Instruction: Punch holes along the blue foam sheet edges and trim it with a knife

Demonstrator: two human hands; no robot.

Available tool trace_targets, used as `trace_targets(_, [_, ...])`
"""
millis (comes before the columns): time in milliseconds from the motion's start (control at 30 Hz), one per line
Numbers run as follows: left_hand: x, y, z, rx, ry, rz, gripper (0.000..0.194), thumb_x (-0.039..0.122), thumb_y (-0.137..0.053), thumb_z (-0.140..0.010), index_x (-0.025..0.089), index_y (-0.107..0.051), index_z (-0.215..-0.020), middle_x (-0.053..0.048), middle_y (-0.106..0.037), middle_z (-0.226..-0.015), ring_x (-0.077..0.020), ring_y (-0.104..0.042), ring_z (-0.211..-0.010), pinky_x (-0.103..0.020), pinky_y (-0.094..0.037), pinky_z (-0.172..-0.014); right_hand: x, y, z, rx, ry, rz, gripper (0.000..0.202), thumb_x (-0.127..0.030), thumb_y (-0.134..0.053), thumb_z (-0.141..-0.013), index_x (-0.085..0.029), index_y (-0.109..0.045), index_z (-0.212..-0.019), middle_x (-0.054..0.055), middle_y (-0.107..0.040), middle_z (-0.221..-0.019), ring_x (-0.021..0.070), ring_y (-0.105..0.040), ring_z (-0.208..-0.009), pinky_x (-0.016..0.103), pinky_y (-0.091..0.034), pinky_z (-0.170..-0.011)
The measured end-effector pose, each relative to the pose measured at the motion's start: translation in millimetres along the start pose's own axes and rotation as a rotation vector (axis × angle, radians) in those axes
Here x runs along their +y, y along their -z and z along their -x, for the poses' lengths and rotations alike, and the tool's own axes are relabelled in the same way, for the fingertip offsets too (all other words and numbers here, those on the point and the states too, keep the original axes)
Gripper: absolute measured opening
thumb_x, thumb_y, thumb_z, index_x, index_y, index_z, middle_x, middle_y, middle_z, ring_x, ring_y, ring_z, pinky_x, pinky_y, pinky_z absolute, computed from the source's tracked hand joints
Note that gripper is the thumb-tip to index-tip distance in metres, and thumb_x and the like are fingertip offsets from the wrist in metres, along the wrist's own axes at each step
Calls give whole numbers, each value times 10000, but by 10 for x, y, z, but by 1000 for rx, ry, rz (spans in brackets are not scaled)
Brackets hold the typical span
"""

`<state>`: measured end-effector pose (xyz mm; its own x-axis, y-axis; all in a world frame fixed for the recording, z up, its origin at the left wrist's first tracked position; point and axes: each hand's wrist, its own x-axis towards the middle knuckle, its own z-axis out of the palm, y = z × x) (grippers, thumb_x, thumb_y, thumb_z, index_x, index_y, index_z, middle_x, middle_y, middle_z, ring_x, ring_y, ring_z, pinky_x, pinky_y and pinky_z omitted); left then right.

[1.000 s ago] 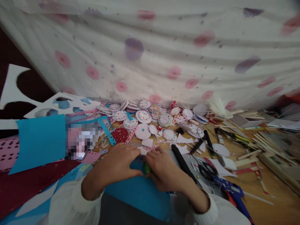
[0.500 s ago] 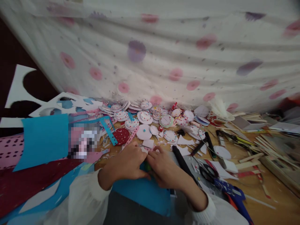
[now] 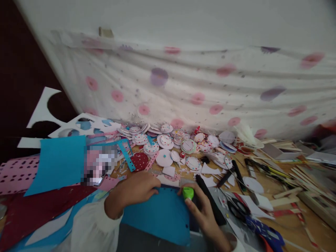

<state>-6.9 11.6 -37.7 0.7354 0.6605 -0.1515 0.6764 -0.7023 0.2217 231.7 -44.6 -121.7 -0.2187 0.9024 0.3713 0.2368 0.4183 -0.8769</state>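
A blue sheet (image 3: 160,217) with small holes along its upper and right edges lies in front of me. My left hand (image 3: 139,189) rests on the sheet's upper left part, its fingers bent together; whether they grip the edge is not clear. Between the thumb and fingers of my right hand (image 3: 201,206) is a small bright green tool (image 3: 188,193), at the sheet's upper right corner. Just beyond the sheet lie a small white square (image 3: 168,170) and some pink and white scraps.
Decorated paper discs (image 3: 164,158) are piled along the back. On the right lie black-handled scissors (image 3: 238,207), a blue glue gun (image 3: 264,232) and wooden sticks (image 3: 312,178). Colored sheets (image 3: 61,161) cover the left side. Behind hangs a flowered cloth (image 3: 178,84).
My hands have moved apart, the right one shifting right with the green tool, now plainly visible. More of the blue sheet's top edge shows. The view has tilted up.
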Motion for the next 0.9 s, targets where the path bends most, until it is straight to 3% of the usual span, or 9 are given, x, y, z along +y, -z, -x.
trace_targets(200, [48,48,46,-2,-3,-15,135,191,-597,-860,201,-666,-745,-20,-710,-789,-213,-667,-790,-269,-411,-621,150,-84,107,31,16,-64,257,-456,-475,-937,-251,-542,-1077,48,-631,-899,233,-605,-828,343,-478,-731])
trace_targets(400, [53,77,60,0,-3,3,133,209,-567,-886,196,-682,-821,-31,-718,-866,-220,-665,-845,-276,-428,-676,117,-94,95,165,20,-135,239,-449,-470,-941,-248,-531,-1054,46,-602,-899,228,-578,-849,354,-465,-764])
trace_targets(533, [49,67,52,9,-37,24,146,214,-542,-910,186,-683,-885,-38,-719,-930,-216,-661,-896,-280,-440,-749,105,-78,90,107,15,-152,293,-494,-484,-924,-232,-542,-1043,54,-609,-907,237,-590,-865,365,-471,-773])
trace_targets(767, [87,94,37,-4,67,-54,180,216,-495,-929,189,-669,-891,-44,-710,-843,-229,-672,-792,-299,-456,-670,146,-43,121,55,12,-148,354,-548,-472,-907,-220,-535,-1024,68,-615,-902,247,-602,-871,380,-481,-791])
trace_targets(833, [134,104,63,41,63,-17,187,246,-483,-948,189,-660,-972,-59,-708,-928,-236,-664,-876,-321,-478,-745,156,-44,120,66,20,-146,335,-538,-476,-907,-221,-538,-997,57,-604,-857,235,-596,-817,364,-482,-746])
trace_targets(900, [200,115,112,163,21,45,240,294,-482,-963,195,-609,-1141,-88,-655,-1144,-244,-604,-1062,-365,-469,-886,170,-43,116,90,19,-142,310,-521,-483,-910,-226,-536,-989,47,-592,-832,224,-588,-781,345,-479,-710])
